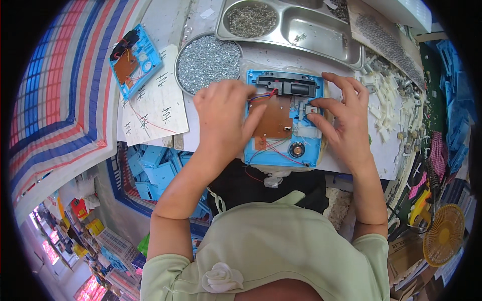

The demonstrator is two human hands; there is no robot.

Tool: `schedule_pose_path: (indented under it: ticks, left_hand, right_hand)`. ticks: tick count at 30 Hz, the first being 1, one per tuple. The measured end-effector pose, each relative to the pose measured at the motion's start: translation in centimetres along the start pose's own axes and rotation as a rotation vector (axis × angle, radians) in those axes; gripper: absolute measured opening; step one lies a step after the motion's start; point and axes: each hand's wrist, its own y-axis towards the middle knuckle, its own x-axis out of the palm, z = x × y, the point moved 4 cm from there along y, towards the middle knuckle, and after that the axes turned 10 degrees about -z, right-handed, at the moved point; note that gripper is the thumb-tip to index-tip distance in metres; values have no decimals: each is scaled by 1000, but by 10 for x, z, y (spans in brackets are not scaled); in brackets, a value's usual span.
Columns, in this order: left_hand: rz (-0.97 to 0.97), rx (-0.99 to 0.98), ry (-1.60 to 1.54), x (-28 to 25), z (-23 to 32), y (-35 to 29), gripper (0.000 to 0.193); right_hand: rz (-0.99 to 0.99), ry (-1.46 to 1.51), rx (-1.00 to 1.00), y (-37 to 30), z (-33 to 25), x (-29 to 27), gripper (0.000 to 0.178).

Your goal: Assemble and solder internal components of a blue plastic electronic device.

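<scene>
A blue plastic casing (281, 159) lies in front of me on a pale mat, its inside facing up. It holds a brown circuit board (273, 118), a black cassette-like mechanism (296, 88), a small round speaker (296, 149) and thin red and blue wires. My left hand (221, 113) grips the casing's left edge, its thumb lying over the board. At the right side, my right hand (349, 118) pinches a small grey-white part with a reddish spot (312, 110) between thumb and index finger. The other right fingers spread toward the casing's upper right corner.
A round tray of small metal screws (208, 62) stands beyond my left hand, near a steel compartment tray (321, 37). White plastic pieces (384, 100) are heaped at right. Another blue casing (135, 65) lies left on marked paper. A yellow fan (444, 235) stands lower right.
</scene>
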Motion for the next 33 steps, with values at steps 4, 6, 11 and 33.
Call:
schedule_pose_path:
  ticks: [4, 6, 11, 33]
  left_hand:
    - [31, 189, 43, 8, 14, -17, 18]
    - [49, 191, -2, 9, 16, -21, 18]
    - [70, 163, -221, 12, 21, -20, 16]
    - [-22, 64, -81, 11, 14, -26, 10]
  right_hand:
    - [-17, -53, -22, 1, -1, -5, 24]
    - [16, -59, -51, 3, -5, -11, 23]
    - [10, -21, -232, 22, -34, -5, 22]
    - [50, 252, -241, 22, 1, 12, 14]
